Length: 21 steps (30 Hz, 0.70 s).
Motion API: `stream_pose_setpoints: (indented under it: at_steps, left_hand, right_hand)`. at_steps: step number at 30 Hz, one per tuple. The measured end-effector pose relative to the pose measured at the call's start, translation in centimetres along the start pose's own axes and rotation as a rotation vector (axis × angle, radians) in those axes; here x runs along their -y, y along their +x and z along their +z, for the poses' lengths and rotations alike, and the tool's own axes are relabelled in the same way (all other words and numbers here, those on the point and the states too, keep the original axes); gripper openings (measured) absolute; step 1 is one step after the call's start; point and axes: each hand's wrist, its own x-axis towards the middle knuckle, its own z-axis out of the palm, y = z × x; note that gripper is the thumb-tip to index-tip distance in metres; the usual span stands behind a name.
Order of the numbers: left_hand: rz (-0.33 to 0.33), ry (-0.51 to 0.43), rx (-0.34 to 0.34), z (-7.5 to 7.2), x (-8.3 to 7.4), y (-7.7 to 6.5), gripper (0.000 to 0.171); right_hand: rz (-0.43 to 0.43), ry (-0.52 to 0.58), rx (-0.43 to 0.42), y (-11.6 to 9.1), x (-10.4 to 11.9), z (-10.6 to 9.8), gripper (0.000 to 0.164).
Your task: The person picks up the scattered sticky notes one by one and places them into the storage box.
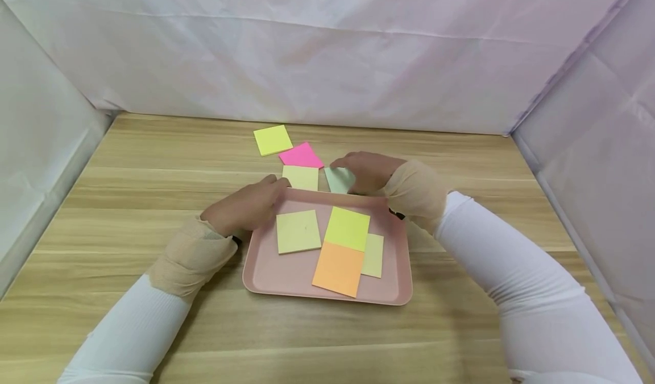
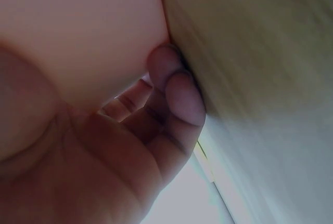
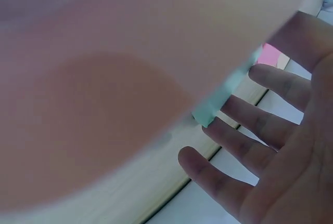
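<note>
A pink tray lies on the table holding several sticky-note pads: a pale yellow pad, a bright yellow pad, an orange pad and another pale pad partly under them. My left hand grips the tray's far left corner, its fingertips curled against the outer wall in the left wrist view. Beyond the far rim, my right hand touches a mint green pad. The right wrist view shows its fingers fairly straight, with fingertips at that pad's edge; the tray hides part of it.
Behind the tray lie a pale yellow pad, a pink pad and a bright yellow pad farther back. White cloth walls enclose the wooden table at the back and sides.
</note>
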Motion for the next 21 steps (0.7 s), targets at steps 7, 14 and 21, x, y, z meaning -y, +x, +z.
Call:
stream_pose_setpoints:
  at_steps: [7, 14, 21]
  left_hand:
    - [0.023, 0.031, -0.009, -0.03, -0.06, 0.01, 0.025]
    - [-0.001, 0.022, 0.004, -0.13, -0.21, -0.14, 0.025]
    - [-0.004, 0.001, 0.004, -0.40, -0.28, -0.56, 0.020]
  right_hand:
    - [-0.026, -0.013, -0.061, -0.03, -0.10, 0.28, 0.066]
    - [0.045, -0.031, -0.087, -0.25, -0.44, 0.39, 0.078]
    - [0.110, -0.061, -0.134, -0.55, -0.57, 0.24, 0.075]
